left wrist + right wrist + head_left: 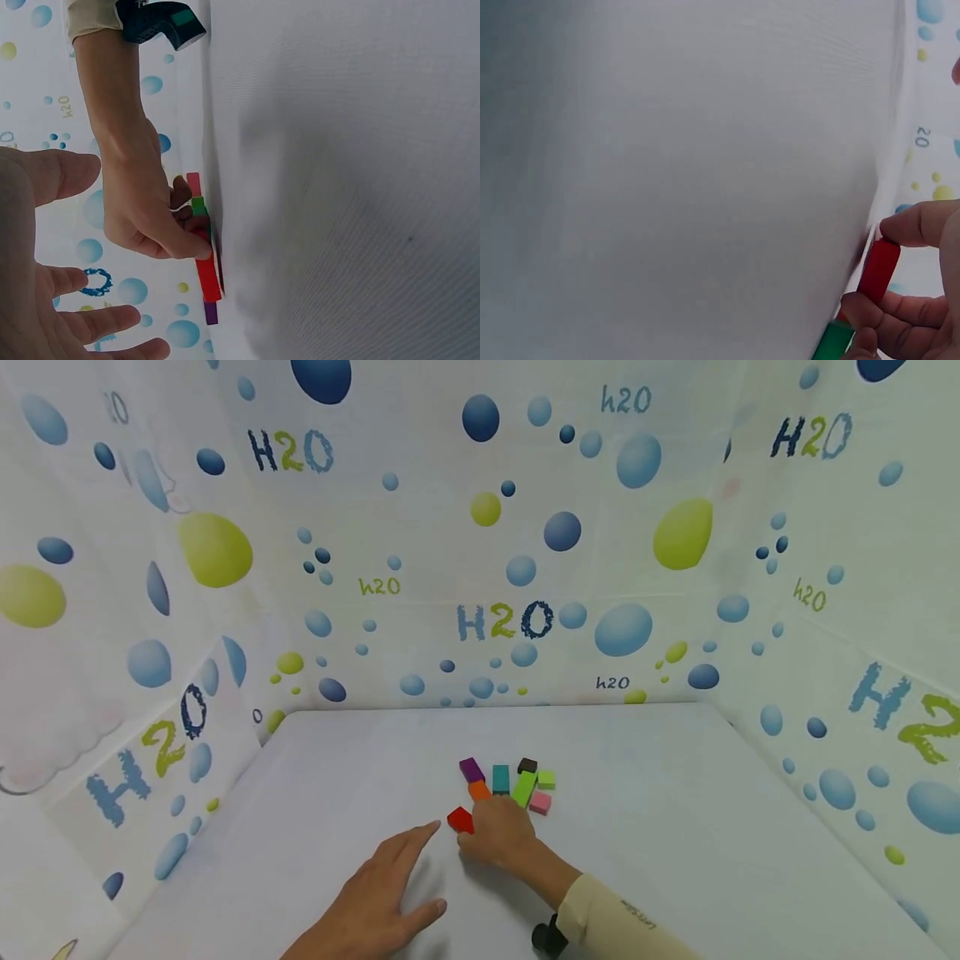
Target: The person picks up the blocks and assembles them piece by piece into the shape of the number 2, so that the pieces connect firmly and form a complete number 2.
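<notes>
A red block (459,819) lies at the near left side of a group of coloured blocks. My right hand (501,831) pinches it between thumb and fingers, as the right wrist view shows with the red block (878,270) between the fingertips. Just beyond that hand are an orange block (479,790), a teal block (501,778) and a long lime green block (523,789), each partly hidden by it or its neighbours. My left hand (378,889) hovers to the near left with fingers spread and nothing in it, apart from the red block.
A purple block (471,769) stands behind the orange one. To the right are a dark block (527,766), a small lime block (546,779) and a pink block (540,802). The white table (675,827) meets bubble-printed curtains (420,527) at the back and sides.
</notes>
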A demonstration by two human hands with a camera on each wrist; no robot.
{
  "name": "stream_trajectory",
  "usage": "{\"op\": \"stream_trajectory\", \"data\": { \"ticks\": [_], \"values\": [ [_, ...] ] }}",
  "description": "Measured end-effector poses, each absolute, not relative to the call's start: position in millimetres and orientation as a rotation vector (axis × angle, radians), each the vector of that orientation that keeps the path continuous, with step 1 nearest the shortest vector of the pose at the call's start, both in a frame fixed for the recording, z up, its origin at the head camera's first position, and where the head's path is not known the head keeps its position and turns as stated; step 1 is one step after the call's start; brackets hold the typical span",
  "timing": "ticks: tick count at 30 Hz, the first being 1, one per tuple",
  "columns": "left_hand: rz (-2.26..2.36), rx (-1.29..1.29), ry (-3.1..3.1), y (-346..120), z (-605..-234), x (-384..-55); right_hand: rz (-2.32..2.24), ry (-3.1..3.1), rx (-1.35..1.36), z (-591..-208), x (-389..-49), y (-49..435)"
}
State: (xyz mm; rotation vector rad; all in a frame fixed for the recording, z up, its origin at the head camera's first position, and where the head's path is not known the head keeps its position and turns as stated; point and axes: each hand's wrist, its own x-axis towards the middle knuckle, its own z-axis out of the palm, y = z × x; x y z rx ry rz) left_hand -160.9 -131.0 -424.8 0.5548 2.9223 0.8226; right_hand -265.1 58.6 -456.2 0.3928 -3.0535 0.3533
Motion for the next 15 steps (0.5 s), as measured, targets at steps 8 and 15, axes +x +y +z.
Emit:
{"op": "stream_trajectory", "data": {
  "ticks": [8, 15],
  "values": [
    [0.830, 0.595, 2.976, -133.2, -423.8, -163.3, 0.389, -3.042, 0.416, -448.1, -262.9, 64.6],
    [0.819, 0.625, 3.011, -136.2, -427.8, -165.6, 0.447, -3.008, 0.485, -441.3, -255.7, 73.1]
  ]
}}
